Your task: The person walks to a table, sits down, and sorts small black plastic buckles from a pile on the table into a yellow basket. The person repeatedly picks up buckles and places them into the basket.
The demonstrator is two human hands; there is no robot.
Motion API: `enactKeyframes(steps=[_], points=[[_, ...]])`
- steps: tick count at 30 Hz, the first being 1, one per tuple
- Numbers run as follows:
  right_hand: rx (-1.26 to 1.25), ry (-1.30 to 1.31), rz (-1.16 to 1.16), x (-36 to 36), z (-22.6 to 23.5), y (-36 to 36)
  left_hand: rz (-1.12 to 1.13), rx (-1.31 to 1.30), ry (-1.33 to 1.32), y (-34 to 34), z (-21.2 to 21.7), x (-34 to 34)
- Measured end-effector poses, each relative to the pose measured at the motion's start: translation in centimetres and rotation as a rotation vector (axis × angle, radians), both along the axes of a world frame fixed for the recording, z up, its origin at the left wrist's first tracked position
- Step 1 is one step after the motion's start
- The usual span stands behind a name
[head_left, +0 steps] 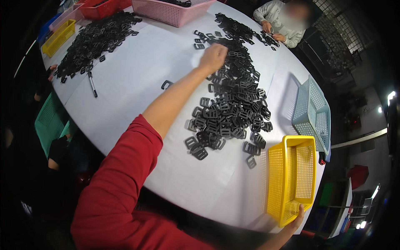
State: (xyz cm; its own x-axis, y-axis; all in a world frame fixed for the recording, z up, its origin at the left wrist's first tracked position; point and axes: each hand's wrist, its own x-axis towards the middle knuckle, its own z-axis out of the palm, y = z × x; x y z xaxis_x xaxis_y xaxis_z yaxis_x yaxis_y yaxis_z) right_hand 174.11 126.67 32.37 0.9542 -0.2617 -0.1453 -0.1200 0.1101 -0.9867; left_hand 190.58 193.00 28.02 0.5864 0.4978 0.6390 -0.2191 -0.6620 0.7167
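Observation:
My left hand (214, 57), at the end of a red sleeve, reaches across the white table to the far part of a long pile of black plastic strap buckles (233, 100). Its fingers are curled down against the pile, and whatever they hold is hidden. At the near right edge, my right hand (298, 217) grips the rim of a yellow plastic basket (275, 183). The basket is tilted, and its visible inside holds nothing. Single buckles lie around the pile, one of them a loose black buckle (166, 85) left of my forearm.
Another heap of black pieces (98, 41) lies far left, with a pen (92, 84) beside it. Pink (175, 14), red (98, 10) and small yellow baskets (59, 38) line the far side. A grey-blue basket (310, 112) stands right. Across the table, a person (279, 21) handles pieces.

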Motion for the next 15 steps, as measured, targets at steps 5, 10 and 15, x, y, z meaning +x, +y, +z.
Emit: enactKeyframes(steps=[5, 10, 15], points=[[-0.122, 0.050, -0.027, -0.7, 1.3, 2.2, 0.538, 0.167, 0.647, 14.8, -2.7, 4.1], [0.039, 0.121, -0.152, -0.7, 4.6, 9.7, 0.251, 0.296, 0.672, 11.8, -1.5, 10.6], [0.055, 0.176, -0.250, -1.0, 6.0, 11.5, -0.160, 0.111, 0.388, 3.8, -2.2, 15.2]])
